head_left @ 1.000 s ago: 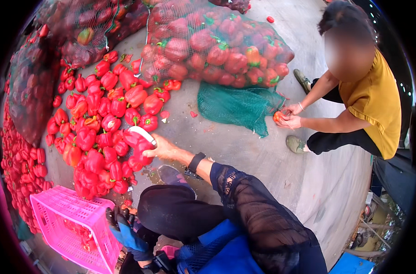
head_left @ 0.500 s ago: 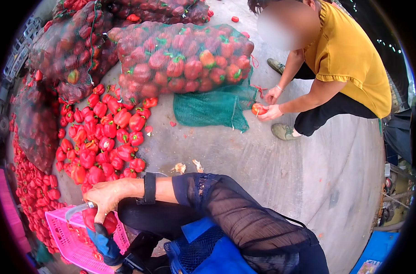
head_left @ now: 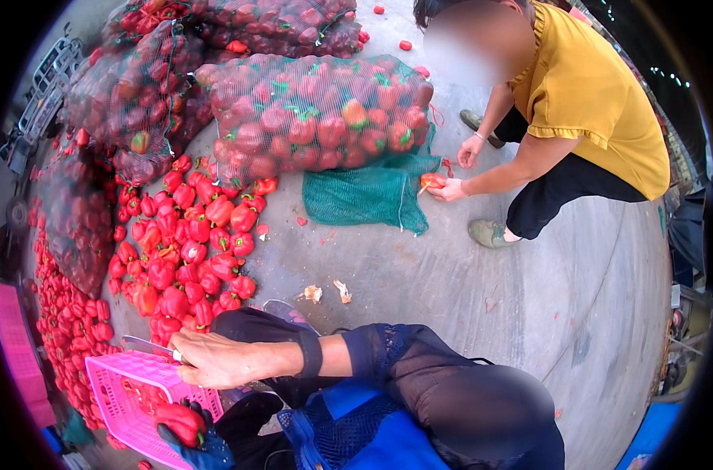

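Observation:
My right hand (head_left: 222, 359), bare with a dark band at the wrist, is closed round the handle of a knife (head_left: 148, 345). The blade points left over the rim of a pink plastic crate (head_left: 121, 415). Lower down, my left hand (head_left: 204, 452) in a blue and black glove is wrapped round a red bell pepper (head_left: 182, 425) at the crate's near side. The knife is apart from this pepper. Red pieces lie inside the crate. Just beyond the crate spreads a heap of loose red bell peppers (head_left: 192, 254).
Stuffed mesh sacks of peppers (head_left: 317, 117) lie at the far side. A flat green mesh sack (head_left: 360, 196) is beside them. Across from me a bent person in a yellow top (head_left: 599, 102) holds a red pepper (head_left: 432, 182). Pale scraps (head_left: 313, 294) lie on the concrete.
My right hand with the knife has moved away from the pepper, slightly up and right. My left hand with the pepper has lowered. The co-worker's hands have drawn apart.

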`<move>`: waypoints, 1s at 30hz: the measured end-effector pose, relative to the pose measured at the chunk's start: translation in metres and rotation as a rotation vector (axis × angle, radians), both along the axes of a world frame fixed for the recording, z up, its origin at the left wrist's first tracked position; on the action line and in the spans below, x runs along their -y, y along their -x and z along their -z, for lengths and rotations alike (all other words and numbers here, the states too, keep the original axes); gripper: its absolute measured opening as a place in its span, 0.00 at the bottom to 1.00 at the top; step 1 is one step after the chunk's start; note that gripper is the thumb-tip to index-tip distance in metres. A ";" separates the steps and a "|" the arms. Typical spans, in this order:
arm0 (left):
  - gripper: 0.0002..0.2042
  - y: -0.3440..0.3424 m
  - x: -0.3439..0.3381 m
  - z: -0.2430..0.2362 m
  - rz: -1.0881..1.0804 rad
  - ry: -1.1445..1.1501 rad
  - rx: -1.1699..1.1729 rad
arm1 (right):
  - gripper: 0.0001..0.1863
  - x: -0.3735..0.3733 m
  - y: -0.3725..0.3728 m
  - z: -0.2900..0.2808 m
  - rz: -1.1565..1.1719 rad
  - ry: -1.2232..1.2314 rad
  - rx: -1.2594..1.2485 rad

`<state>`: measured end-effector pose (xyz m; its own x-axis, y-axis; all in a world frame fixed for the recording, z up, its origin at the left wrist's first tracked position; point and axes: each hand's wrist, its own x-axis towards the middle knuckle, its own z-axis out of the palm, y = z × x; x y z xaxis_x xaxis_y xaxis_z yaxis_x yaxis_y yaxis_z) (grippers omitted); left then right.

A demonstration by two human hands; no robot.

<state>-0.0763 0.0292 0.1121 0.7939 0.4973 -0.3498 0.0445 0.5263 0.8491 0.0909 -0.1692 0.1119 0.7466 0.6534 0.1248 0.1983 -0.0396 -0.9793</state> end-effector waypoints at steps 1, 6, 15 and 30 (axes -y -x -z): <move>0.31 0.011 -0.002 -0.015 -0.037 0.164 -0.072 | 0.18 0.004 0.006 0.003 -0.011 0.007 -0.012; 0.32 0.048 0.010 -0.019 -0.143 0.210 -0.106 | 0.14 -0.004 0.040 0.013 -0.095 -0.025 -0.099; 0.29 0.078 -0.016 0.048 -0.094 -0.070 0.009 | 0.14 -0.006 0.066 0.028 -0.118 0.124 -0.088; 0.23 -0.025 0.044 0.047 0.076 -0.339 0.326 | 0.09 0.043 0.087 0.013 0.033 0.138 -0.379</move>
